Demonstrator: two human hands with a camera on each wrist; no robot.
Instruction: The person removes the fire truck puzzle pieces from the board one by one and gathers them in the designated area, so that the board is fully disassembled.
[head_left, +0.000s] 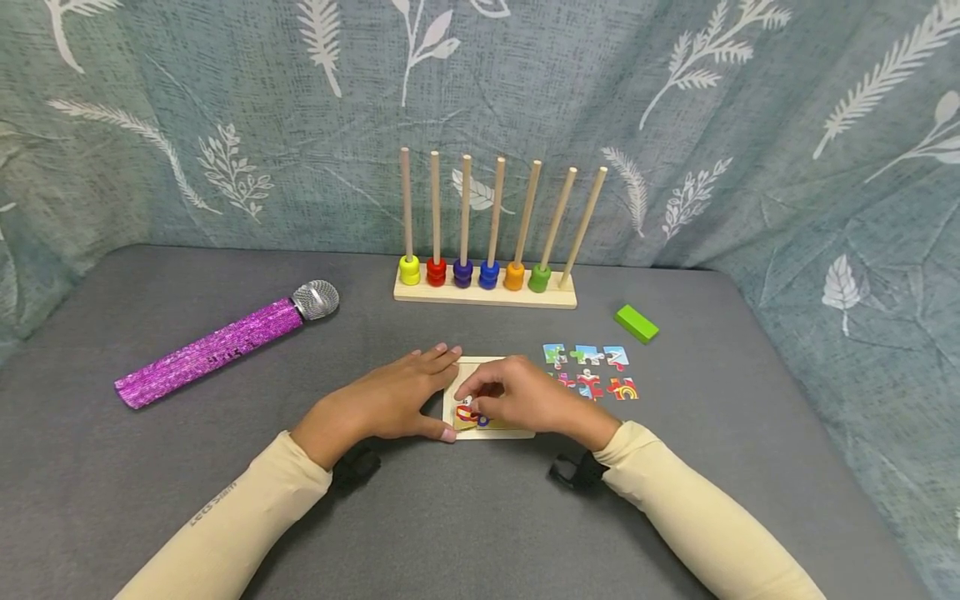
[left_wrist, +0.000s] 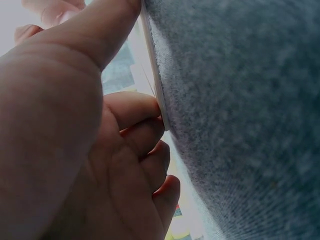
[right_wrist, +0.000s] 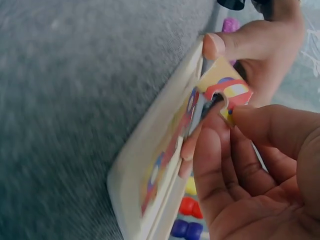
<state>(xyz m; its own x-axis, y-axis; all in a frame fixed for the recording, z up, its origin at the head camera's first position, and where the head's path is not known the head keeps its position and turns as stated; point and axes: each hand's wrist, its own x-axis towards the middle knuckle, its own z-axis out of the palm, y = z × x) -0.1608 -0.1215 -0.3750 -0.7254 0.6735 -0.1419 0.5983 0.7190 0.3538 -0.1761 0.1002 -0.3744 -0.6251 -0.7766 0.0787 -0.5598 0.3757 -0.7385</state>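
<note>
A shallow wooden puzzle tray [head_left: 497,434] lies flat on the grey table in front of the person. The left hand [head_left: 397,398] rests along its left side, fingers stretched toward the far corner and thumb at the near corner. Over the tray, the right hand [head_left: 525,396] pinches a jigsaw piece [right_wrist: 235,90] between thumb and index finger. That piece carries red, yellow and blue print and is tilted up from the tray in the right wrist view. Printed jigsaw pieces [right_wrist: 159,167] lie inside the tray, partly hidden by the right hand in the head view.
Several loose jigsaw pieces [head_left: 588,385] lie in two rows right of the tray, near a green block [head_left: 636,323]. Behind stands a wooden peg stand [head_left: 480,295] with tall rods and coloured beads. A purple glittery microphone [head_left: 217,350] lies at left; patterned cloth [head_left: 300,167] hangs behind.
</note>
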